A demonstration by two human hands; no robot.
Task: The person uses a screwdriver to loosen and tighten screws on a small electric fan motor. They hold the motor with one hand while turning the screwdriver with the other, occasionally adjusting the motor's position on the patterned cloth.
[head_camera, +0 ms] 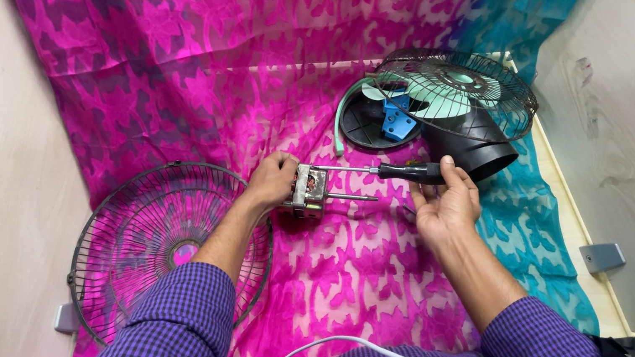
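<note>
While the fan motor (308, 192) was gripped by the left hand (273, 180), a screwdriver (387, 169) was held against it by the right hand (444, 203).

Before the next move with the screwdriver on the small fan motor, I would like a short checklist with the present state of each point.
1. Left hand has a firm grip on the small metal fan motor: ok.
2. Right hand holds the black-handled screwdriver: ok.
3. Screwdriver tip reaches the motor's top: ok.
4. Tip seated in a screw: cannot tell.
5. Motor shaft is free of both hands: ok.
6. Round wire fan guard lies apart from the motor: ok.
</note>
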